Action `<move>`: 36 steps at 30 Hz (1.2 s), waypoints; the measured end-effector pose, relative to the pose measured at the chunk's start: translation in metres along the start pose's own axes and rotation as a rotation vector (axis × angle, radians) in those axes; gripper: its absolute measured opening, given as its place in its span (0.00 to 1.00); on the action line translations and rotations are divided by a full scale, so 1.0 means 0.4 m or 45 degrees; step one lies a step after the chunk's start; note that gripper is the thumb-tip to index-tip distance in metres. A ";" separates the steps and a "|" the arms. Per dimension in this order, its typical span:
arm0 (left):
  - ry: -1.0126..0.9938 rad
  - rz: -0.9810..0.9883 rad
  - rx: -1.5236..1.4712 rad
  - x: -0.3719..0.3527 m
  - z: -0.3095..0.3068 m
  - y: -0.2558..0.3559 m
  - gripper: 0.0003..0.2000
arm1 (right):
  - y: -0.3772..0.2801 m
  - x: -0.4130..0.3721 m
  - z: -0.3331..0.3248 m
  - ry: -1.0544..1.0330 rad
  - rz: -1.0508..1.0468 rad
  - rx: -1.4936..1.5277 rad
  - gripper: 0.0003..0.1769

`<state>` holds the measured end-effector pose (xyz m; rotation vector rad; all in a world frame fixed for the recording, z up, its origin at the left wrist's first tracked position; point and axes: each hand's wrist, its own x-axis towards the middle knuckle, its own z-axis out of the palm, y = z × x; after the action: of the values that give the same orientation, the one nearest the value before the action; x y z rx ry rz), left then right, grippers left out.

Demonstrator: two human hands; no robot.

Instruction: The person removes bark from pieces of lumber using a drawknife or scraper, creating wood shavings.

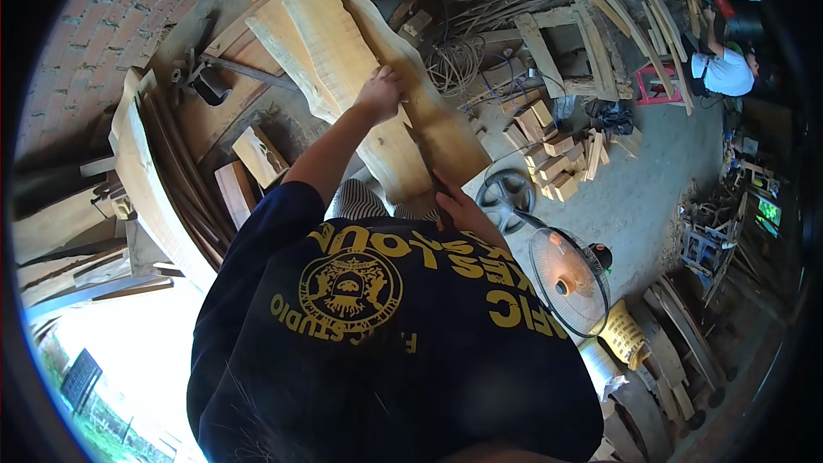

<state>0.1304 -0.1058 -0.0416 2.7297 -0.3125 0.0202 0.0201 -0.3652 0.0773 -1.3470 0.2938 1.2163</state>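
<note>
Right hand clenched round dark, thin-bladed tool, pointing eleven o'clock. Left hand atop pale wooden plank, grip unclear: plank shifts, blade could jump, cut it!

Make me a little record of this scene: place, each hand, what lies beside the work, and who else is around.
Place: cluttered wood workshop with a red brick wall
Left hand: on a long pale-yellow wooden board
Right hand: near the board's lower end, holding a thin dark tool, type unclear
Beside the board: wavy-edged brown wooden slab
Nearby: round black-rimmed fan; pale wooden blocks
Other people: a person in a white top, far right
</note>
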 end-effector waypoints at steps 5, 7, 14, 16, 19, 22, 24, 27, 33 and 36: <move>-0.131 -0.026 -0.078 0.014 0.007 -0.008 0.10 | -0.028 -0.012 0.018 0.090 0.012 -0.266 0.30; -0.120 -0.025 -0.090 0.016 0.010 -0.008 0.10 | -0.011 -0.002 0.009 0.080 -0.027 -0.286 0.30; 0.014 -0.147 -0.176 0.013 0.019 -0.002 0.09 | -0.007 -0.005 0.006 0.022 -0.019 -0.432 0.30; -0.109 -0.196 -0.332 0.022 -0.013 -0.017 0.10 | 0.015 0.008 -0.001 0.043 -0.044 -0.427 0.30; -0.096 -0.235 -0.541 0.019 -0.032 -0.066 0.11 | 0.025 0.013 -0.002 0.059 -0.079 -0.411 0.30; 0.348 -0.357 -0.379 0.004 -0.040 -0.079 0.13 | 0.009 -0.003 0.007 0.061 -0.098 -0.426 0.30; 0.641 -0.750 -0.099 -0.017 -0.031 -0.086 0.22 | -0.003 -0.007 0.014 0.059 -0.109 -0.452 0.30; 0.609 -1.166 -0.046 -0.047 0.010 -0.086 0.30 | -0.024 0.002 0.026 0.028 -0.310 -0.419 0.30; 0.549 -1.130 0.043 -0.059 0.029 -0.071 0.36 | -0.036 0.122 0.009 0.021 -0.481 -0.613 0.30; 0.500 -1.149 0.073 -0.065 0.029 -0.066 0.35 | -0.031 0.162 -0.006 -0.025 -0.413 -0.629 0.30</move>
<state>0.1105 -0.0811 -0.0636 2.5878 1.0259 0.3079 0.0578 -0.3325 0.0340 -1.7242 -0.2525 1.0597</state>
